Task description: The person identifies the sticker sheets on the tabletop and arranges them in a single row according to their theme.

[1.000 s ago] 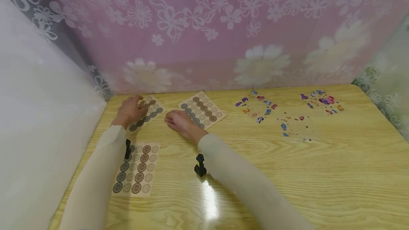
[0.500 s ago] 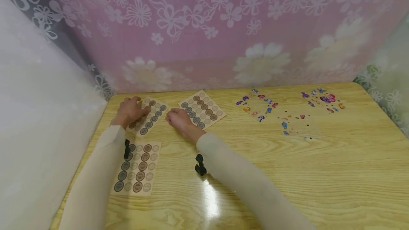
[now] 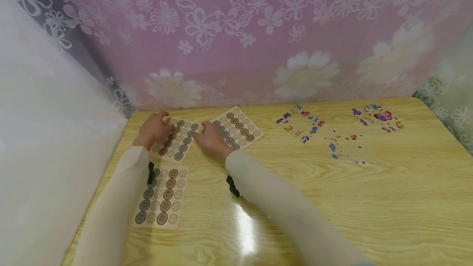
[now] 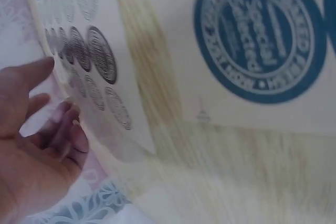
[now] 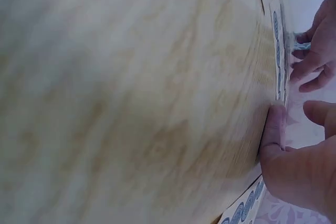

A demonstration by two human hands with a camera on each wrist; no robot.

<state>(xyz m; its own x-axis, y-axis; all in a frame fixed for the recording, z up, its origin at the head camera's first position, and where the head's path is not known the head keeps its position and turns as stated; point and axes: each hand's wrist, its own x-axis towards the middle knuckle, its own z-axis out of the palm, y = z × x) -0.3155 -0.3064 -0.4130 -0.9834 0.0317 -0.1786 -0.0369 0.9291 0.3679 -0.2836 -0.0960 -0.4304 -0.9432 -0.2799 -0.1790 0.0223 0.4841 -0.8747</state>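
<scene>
Both hands are at a tan sheet of round stickers (image 3: 181, 138) at the table's back left. My left hand (image 3: 153, 128) is at its left side, fingers spread and slightly bent; in the left wrist view its fingertips lie at the sheet's edge. At the opposite side is my right hand (image 3: 213, 139). In the right wrist view its thumb (image 5: 273, 132) touches the sheet by the tabletop, while another finger is held apart from it. Blue and brown printed circles in rows cover the sheet; the left hand hides its left part.
A second sticker sheet (image 3: 245, 128) lies turned at an angle behind the right hand. A third sheet (image 3: 168, 200) lies nearer, partly under the left forearm. Clusters of small colourful stickers (image 3: 304, 124) lie to the right. Floral cloth (image 3: 236, 69) hangs behind the wooden table (image 3: 314, 200).
The sheet between my hands has turned anticlockwise and shifted right, showing more of its circles. My right hand's fingers, earlier beside the sheet, have opened and now touch its right side.
</scene>
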